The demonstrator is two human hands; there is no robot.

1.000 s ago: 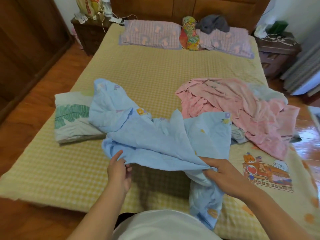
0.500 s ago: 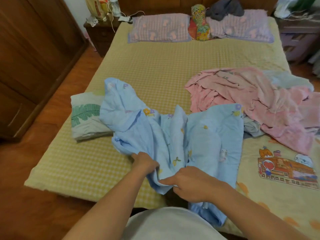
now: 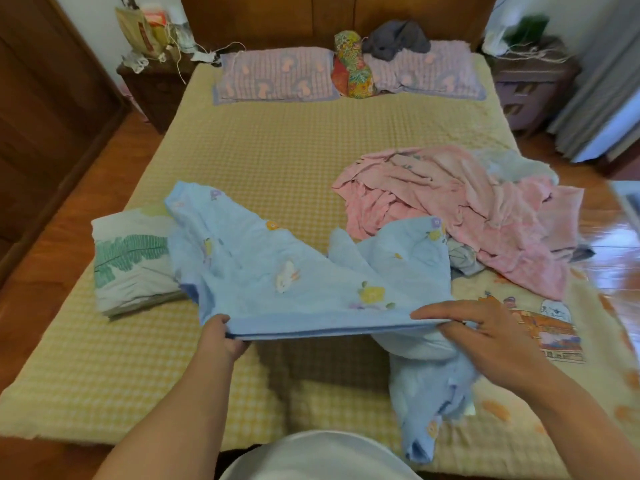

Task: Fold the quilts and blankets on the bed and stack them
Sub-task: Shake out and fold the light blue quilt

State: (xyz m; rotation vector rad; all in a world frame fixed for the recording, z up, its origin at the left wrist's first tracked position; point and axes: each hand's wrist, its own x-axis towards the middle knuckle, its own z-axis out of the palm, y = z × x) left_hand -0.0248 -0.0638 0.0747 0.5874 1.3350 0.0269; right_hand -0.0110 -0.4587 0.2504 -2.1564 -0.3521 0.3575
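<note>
Both hands gripped the near hem of the blue quilt (image 3: 284,271) — left hand (image 3: 221,336), right hand (image 3: 485,336) — lifted above the bed (image 3: 277,143). Best practice: tension the hem evenly, align corners, then fold — stack on the folded quilt (image 3: 131,261) at left.

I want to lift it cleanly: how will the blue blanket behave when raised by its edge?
Probably floppy: the blue blanket sags and creases between the left hand and right hand. It seems light, since pinching alone holds the edge up. The loose end hanging below will likely trail.
</note>
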